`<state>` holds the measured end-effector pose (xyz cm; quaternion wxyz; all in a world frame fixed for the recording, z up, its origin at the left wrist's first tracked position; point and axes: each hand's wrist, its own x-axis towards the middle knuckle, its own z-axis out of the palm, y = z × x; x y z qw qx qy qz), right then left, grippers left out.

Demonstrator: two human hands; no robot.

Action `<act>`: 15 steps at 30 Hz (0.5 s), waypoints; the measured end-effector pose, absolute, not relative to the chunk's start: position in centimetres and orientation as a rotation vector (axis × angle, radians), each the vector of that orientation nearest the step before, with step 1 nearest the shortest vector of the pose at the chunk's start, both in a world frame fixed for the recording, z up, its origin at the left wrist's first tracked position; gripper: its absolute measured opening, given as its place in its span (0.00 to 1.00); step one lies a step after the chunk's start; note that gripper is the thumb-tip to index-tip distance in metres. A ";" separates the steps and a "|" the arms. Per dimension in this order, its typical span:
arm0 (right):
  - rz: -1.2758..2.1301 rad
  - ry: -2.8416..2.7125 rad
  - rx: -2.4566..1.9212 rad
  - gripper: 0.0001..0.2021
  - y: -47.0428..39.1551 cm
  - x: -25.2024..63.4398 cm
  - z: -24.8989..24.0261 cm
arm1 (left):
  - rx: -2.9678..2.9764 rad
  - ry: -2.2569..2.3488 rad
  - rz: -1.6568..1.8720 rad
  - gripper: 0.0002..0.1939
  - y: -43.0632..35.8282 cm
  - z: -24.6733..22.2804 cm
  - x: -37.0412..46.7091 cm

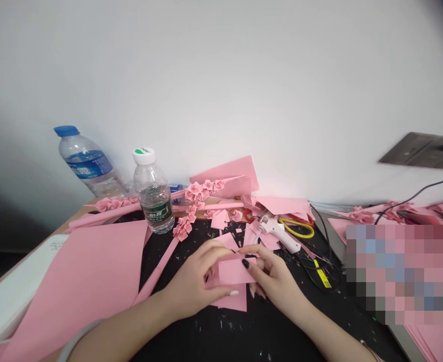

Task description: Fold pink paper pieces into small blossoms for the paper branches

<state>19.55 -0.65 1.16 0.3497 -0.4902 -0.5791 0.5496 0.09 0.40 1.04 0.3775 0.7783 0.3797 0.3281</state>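
Between both hands is a small folded piece of pink paper, held just above the black work surface. My left hand grips its left side, fingers curled behind and thumb along the lower edge. At its right edge, my right hand pinches it between a dark-nailed thumb and the fingers. Beneath the held piece lies another pink sheet. Just beyond my right hand rests a white glue gun, beside yellow-handled scissors. A stem with folded pink paper flowers lies beyond my left hand.
A clear water bottle with a white cap stands at the back left, near a leaning blue-capped bottle. A large pink sheet covers the left side. Black cables lie at right, before a wall socket.
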 end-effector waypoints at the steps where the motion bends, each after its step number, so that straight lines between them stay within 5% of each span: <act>1: 1.439 -1.498 -1.258 0.13 -0.7 19.5 1.1 | 2.008 0.943 0.801 0.24 0.4 1.0 0.1; 10: 1.560 -1.464 -1.005 0.27 -0.8 19.5 0.7 | 1.879 1.003 0.753 0.18 0.7 0.1 0.3; 15: 1.528 -1.487 -1.061 0.27 -0.6 19.4 0.7 | 1.658 1.018 0.756 0.19 0.8 -0.1 0.4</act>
